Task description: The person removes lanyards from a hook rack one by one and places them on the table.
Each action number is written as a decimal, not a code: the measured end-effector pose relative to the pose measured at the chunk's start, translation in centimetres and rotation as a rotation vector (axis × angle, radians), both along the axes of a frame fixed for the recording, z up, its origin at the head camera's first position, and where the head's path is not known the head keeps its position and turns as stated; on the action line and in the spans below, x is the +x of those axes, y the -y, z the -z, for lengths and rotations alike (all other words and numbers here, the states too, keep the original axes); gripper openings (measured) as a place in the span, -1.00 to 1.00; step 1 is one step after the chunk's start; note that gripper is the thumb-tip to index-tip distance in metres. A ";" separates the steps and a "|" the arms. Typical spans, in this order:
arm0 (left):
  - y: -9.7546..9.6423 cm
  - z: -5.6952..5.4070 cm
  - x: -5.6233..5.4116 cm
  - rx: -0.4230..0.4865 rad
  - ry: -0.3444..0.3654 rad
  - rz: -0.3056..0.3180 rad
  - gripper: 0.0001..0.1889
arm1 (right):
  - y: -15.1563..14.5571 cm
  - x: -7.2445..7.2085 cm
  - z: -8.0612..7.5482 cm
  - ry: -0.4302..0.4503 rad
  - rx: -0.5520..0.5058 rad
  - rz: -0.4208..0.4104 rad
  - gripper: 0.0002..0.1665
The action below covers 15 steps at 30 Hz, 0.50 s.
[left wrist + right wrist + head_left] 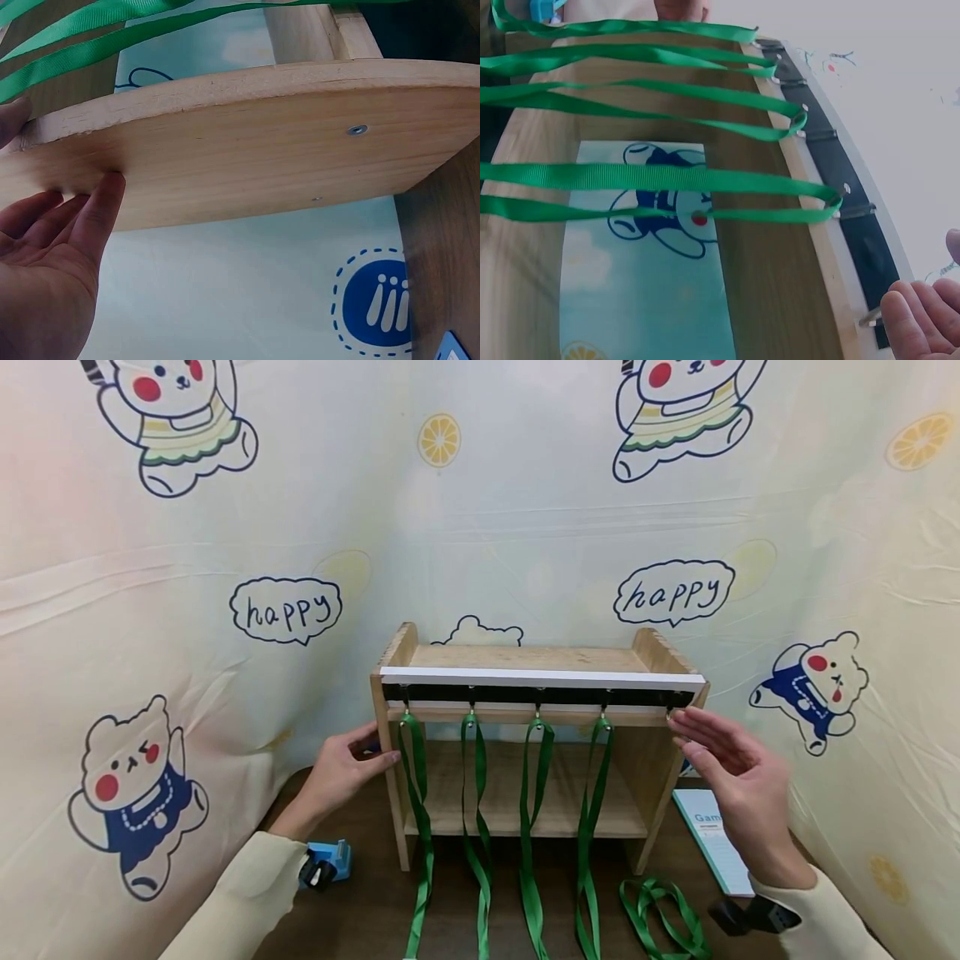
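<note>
A small wooden shelf [525, 818] stands on the table, with a black strip [506, 694] across its upper front edge. Four green lanyards hang from metal hooks on this strip; the rightmost hanging lanyard [596, 785] is closest to my right hand [742, 785]. That hand's fingers, fairly straight, are at the strip's right end, by a metal hook [871, 318] with no lanyard on it. My left hand [337, 772] holds the shelf's left side panel [247, 142], thumb at the front edge and fingertips against the outer face. Another green lanyard [633, 917] lies loosely coiled on the table.
A blue tape dispenser [339, 860] sits left of the shelf, near my left wrist. To the right lies a light blue booklet [708, 835], partly behind my right hand. A printed cloth [480, 527] hangs behind and around the table [360, 918].
</note>
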State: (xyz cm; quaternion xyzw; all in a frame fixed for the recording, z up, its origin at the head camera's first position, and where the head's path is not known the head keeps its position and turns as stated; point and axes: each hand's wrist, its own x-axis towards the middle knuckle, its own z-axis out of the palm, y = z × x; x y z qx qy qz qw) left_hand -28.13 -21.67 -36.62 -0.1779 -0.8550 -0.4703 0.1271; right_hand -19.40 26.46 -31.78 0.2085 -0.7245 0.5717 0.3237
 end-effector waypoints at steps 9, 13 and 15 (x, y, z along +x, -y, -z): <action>0.0 0.0 0.0 -0.004 -0.015 -0.003 -0.34 | 1.4 -0.7 -0.1 0.006 0.067 -0.031 -0.52; -0.1 0.0 -0.1 0.004 -0.008 -0.007 -0.33 | 1.9 -1.1 0.2 0.031 0.070 -0.065 -0.52; -0.2 0.1 -0.1 0.008 -0.003 -0.010 -0.33 | 2.2 -1.4 0.3 0.033 0.073 -0.087 -0.53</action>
